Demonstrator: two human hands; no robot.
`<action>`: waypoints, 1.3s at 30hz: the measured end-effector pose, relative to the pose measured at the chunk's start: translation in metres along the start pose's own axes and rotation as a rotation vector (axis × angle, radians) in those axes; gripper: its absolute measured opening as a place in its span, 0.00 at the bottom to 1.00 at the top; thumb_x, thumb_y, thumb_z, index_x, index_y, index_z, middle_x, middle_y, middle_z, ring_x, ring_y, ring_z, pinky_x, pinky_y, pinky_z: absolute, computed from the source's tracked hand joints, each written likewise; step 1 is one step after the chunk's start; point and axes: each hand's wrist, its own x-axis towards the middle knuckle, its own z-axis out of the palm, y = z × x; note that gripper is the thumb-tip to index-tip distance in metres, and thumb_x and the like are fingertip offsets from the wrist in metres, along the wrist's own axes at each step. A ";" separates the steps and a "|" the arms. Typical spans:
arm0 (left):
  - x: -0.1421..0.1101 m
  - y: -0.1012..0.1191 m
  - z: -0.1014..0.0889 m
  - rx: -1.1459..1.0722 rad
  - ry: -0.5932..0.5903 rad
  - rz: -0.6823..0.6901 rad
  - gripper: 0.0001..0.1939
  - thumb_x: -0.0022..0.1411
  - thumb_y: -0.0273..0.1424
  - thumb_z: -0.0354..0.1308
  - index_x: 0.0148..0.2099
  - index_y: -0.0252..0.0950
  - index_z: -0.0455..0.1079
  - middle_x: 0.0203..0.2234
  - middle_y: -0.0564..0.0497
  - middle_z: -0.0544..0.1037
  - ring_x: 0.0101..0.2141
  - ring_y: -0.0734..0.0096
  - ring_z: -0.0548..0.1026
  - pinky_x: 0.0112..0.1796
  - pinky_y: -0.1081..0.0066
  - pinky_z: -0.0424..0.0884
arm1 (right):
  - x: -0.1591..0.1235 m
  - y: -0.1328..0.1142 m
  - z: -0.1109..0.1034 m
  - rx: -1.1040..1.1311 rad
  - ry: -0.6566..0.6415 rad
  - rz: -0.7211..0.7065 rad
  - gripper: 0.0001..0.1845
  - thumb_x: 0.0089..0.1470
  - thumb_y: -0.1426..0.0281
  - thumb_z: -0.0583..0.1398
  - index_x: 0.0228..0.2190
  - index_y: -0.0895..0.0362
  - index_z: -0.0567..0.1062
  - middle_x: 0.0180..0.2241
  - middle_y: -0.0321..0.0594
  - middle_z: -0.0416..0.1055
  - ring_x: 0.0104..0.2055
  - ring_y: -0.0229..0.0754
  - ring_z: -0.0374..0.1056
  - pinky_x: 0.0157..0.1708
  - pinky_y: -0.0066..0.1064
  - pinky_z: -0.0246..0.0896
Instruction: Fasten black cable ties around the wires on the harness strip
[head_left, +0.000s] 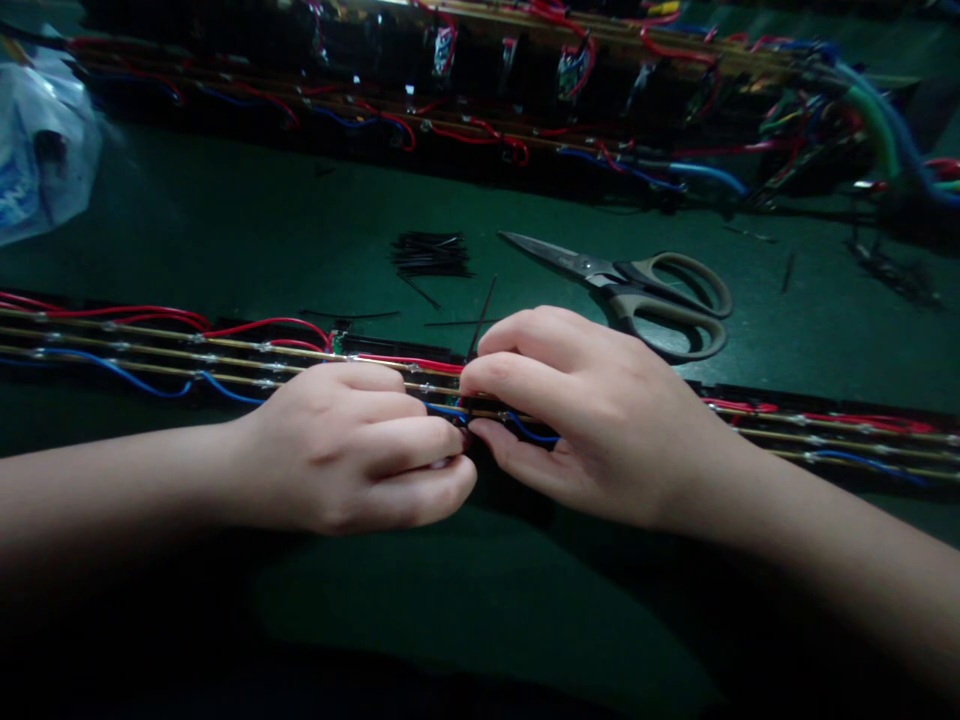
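Observation:
A long wired strip point(225, 362) with brass-coloured rods, red wires and blue wires runs across the table in front of me. My left hand point(367, 445) lies over its near edge with fingers curled closed; what they hold is hidden. Beside it, my right hand point(577, 410) pinches at the strip, thumb below and fingers above. From its fingertips a thin black cable tie point(484, 312) sticks up, its lower part running across the rods. The fingertips of both hands nearly meet there.
Scissors point(600, 275) lie partly behind my right hand. Left of them is a small pile of black cable ties point(431, 254). More wired assemblies point(450, 130) span the far side, with thick cables point(877, 110) at right. A plastic bag point(46, 150) sits far left on the green table point(247, 220).

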 end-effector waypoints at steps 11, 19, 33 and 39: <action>-0.001 -0.001 0.000 0.003 -0.004 0.005 0.10 0.75 0.21 0.48 0.47 0.36 0.69 0.31 0.54 0.85 0.25 0.74 0.78 0.25 0.68 0.70 | 0.001 -0.001 -0.001 -0.001 -0.004 0.005 0.10 0.63 0.73 0.60 0.41 0.64 0.80 0.42 0.52 0.77 0.41 0.49 0.72 0.38 0.37 0.67; -0.002 -0.002 -0.001 0.018 -0.019 0.034 0.11 0.73 0.21 0.50 0.46 0.38 0.73 0.32 0.54 0.85 0.26 0.75 0.78 0.26 0.69 0.70 | 0.000 -0.002 -0.001 -0.013 -0.015 0.025 0.09 0.64 0.73 0.58 0.41 0.61 0.79 0.43 0.51 0.77 0.42 0.47 0.72 0.39 0.36 0.68; -0.001 -0.003 -0.002 0.026 -0.022 0.029 0.12 0.73 0.21 0.50 0.46 0.38 0.74 0.33 0.54 0.85 0.25 0.76 0.78 0.27 0.70 0.70 | 0.000 -0.001 -0.001 -0.016 -0.017 0.017 0.09 0.64 0.72 0.58 0.41 0.61 0.79 0.43 0.51 0.77 0.42 0.48 0.72 0.39 0.36 0.68; -0.001 -0.002 -0.001 0.022 -0.011 0.019 0.11 0.73 0.22 0.51 0.45 0.38 0.74 0.32 0.54 0.85 0.25 0.75 0.77 0.26 0.69 0.70 | -0.001 -0.002 -0.002 -0.020 -0.027 0.036 0.08 0.65 0.71 0.58 0.41 0.58 0.78 0.44 0.49 0.77 0.42 0.47 0.71 0.39 0.36 0.67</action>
